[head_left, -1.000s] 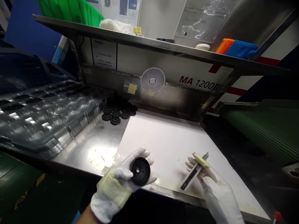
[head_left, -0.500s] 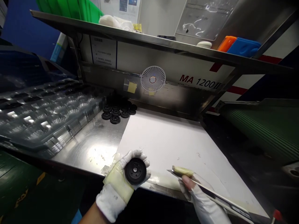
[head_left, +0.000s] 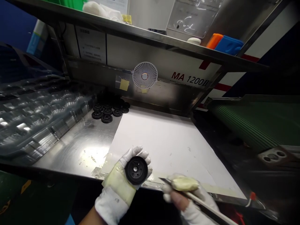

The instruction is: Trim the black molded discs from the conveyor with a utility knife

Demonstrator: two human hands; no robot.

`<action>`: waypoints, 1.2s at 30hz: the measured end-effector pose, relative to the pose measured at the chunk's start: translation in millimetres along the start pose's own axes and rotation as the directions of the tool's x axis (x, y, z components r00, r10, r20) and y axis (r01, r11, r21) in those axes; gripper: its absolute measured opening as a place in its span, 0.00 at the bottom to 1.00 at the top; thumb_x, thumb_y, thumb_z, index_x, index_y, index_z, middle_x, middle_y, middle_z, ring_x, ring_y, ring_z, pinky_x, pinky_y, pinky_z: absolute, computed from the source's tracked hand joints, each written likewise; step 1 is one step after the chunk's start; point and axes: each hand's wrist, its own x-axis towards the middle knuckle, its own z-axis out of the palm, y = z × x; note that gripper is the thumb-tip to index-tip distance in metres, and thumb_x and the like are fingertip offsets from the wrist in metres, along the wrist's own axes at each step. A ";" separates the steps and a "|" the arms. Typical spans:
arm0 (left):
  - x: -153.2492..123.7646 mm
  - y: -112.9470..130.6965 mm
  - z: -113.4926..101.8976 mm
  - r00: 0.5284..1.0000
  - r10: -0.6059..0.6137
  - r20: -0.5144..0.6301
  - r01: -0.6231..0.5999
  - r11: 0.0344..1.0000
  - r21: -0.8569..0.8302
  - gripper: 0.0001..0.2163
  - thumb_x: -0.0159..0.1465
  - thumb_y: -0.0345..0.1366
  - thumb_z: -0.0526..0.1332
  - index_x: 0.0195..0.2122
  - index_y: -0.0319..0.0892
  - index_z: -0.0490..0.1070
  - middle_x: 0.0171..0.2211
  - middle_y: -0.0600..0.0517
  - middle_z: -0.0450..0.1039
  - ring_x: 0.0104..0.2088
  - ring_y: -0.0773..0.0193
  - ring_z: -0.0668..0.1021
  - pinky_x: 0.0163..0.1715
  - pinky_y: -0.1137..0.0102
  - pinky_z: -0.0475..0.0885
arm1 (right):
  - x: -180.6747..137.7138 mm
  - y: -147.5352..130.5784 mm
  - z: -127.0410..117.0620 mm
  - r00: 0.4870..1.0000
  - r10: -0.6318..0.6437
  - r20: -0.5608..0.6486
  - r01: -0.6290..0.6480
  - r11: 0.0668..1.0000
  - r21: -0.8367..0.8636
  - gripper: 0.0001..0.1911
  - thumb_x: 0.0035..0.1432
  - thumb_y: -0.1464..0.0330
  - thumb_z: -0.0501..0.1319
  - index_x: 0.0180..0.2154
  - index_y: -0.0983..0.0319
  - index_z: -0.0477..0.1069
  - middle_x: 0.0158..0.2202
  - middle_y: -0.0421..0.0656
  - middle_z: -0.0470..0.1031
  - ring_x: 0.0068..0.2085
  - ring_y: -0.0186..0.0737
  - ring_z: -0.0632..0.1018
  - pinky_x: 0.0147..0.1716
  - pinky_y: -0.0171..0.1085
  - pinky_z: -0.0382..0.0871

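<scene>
In my gloved left hand (head_left: pixel 118 187), palm up with the fingers curled round it, rests a round black part (head_left: pixel 136 170) with a centre hole and smaller holes about it. My right hand (head_left: pixel 187 197), in a white glove with the thumb bare, grips a craft knife (head_left: pixel 199 201). The pointed blade faces left, toward the black part but apart from it. Yellowish tape wraps the index finger of the right glove and the palm side of the left. Both hands are at the front edge of a white sheet (head_left: pixel 159 137) taped to the metal table.
Several similar black discs (head_left: pixel 107 111) sit stacked at the sheet's back left corner. Clear plastic trays (head_left: pixel 47 125) fill the left side. A small white fan (head_left: pixel 144 76) hangs below the shelf (head_left: pixel 131 29). To the right is a green ribbed conveyor (head_left: pixel 246 125).
My right hand has moved left with the knife, bringing the blade nearer the black part. My left hand still holds the part in much the same place. The view has shifted slightly right.
</scene>
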 end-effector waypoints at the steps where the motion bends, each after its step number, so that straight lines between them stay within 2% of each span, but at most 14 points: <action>1: -0.2 -2.6 1.2 0.999 0.037 -0.001 -0.037 0.999 0.004 0.06 0.55 0.33 0.62 0.34 0.39 0.71 0.32 0.48 0.72 0.34 0.60 0.76 0.35 0.65 0.72 | -2.9 2.5 15.8 1.000 0.026 -0.002 -0.026 0.999 0.019 0.11 0.39 0.69 0.71 0.29 0.61 0.74 0.24 0.41 0.78 0.24 0.41 0.78 0.20 0.34 0.74; 4: -4.5 -7.5 -1.3 0.991 0.113 0.067 -0.115 0.993 0.027 0.04 0.57 0.35 0.60 0.32 0.40 0.70 0.28 0.51 0.71 0.27 0.64 0.75 0.24 0.71 0.70 | -5.9 11.6 48.4 0.996 0.091 0.017 -0.091 0.996 -0.008 0.12 0.40 0.65 0.70 0.28 0.63 0.74 0.18 0.40 0.75 0.18 0.38 0.75 0.15 0.33 0.72; 8: -12.7 -9.9 -7.8 0.977 0.120 0.174 -0.139 0.985 0.102 0.09 0.59 0.40 0.57 0.38 0.43 0.68 0.31 0.51 0.70 0.18 0.68 0.70 0.14 0.73 0.62 | -3.7 20.6 60.2 0.993 0.121 0.009 -0.121 0.992 -0.044 0.15 0.41 0.62 0.70 0.30 0.65 0.73 0.16 0.39 0.73 0.14 0.35 0.72 0.12 0.32 0.70; 12: -17.3 -10.9 -2.0 0.983 0.152 0.106 -0.166 0.976 0.140 0.08 0.58 0.40 0.56 0.36 0.44 0.67 0.31 0.53 0.69 0.18 0.69 0.69 0.13 0.74 0.60 | -5.6 20.0 61.6 0.994 0.107 -0.035 -0.109 0.991 -0.075 0.17 0.42 0.60 0.69 0.31 0.65 0.71 0.16 0.38 0.72 0.14 0.32 0.71 0.12 0.29 0.68; 15: -19.4 -11.0 4.0 0.988 0.145 0.050 -0.152 0.973 0.172 0.07 0.58 0.40 0.56 0.35 0.45 0.65 0.30 0.53 0.68 0.18 0.68 0.69 0.13 0.74 0.59 | -8.6 15.3 62.6 0.997 0.072 -0.019 -0.074 0.993 -0.090 0.14 0.46 0.60 0.66 0.29 0.64 0.70 0.17 0.38 0.72 0.16 0.31 0.71 0.15 0.29 0.69; 22: -23.0 -9.8 -1.6 0.988 0.110 0.107 -0.131 0.970 0.206 0.08 0.59 0.43 0.55 0.37 0.48 0.64 0.32 0.55 0.67 0.18 0.68 0.68 0.15 0.72 0.59 | -12.5 9.3 64.4 0.998 0.062 -0.011 -0.063 0.992 -0.105 0.11 0.49 0.63 0.64 0.28 0.65 0.69 0.18 0.39 0.73 0.17 0.32 0.72 0.19 0.31 0.71; 26: -24.2 -9.8 0.2 0.990 0.110 0.083 -0.127 0.966 0.225 0.08 0.58 0.43 0.55 0.36 0.48 0.63 0.30 0.55 0.66 0.17 0.68 0.68 0.14 0.73 0.57 | -12.6 11.4 64.9 0.997 0.079 -0.002 -0.079 0.992 -0.102 0.11 0.49 0.63 0.65 0.27 0.64 0.69 0.17 0.38 0.72 0.17 0.32 0.72 0.18 0.31 0.70; 32: -27.6 -12.8 5.4 0.984 0.175 0.033 -0.177 0.945 0.275 0.08 0.60 0.44 0.53 0.33 0.45 0.62 0.27 0.55 0.65 0.14 0.70 0.65 0.14 0.73 0.55 | -12.0 16.7 63.1 0.992 0.115 0.053 -0.112 0.992 -0.060 0.10 0.49 0.64 0.64 0.29 0.64 0.69 0.17 0.38 0.72 0.16 0.31 0.71 0.16 0.30 0.67; 36: -26.7 -12.2 -3.5 0.984 0.152 0.096 -0.173 0.945 0.278 0.09 0.60 0.45 0.53 0.35 0.45 0.63 0.30 0.54 0.65 0.17 0.68 0.67 0.16 0.71 0.57 | -9.8 21.0 61.4 0.986 0.124 0.114 -0.124 0.992 -0.009 0.09 0.52 0.64 0.63 0.29 0.64 0.68 0.18 0.37 0.72 0.17 0.31 0.71 0.18 0.30 0.67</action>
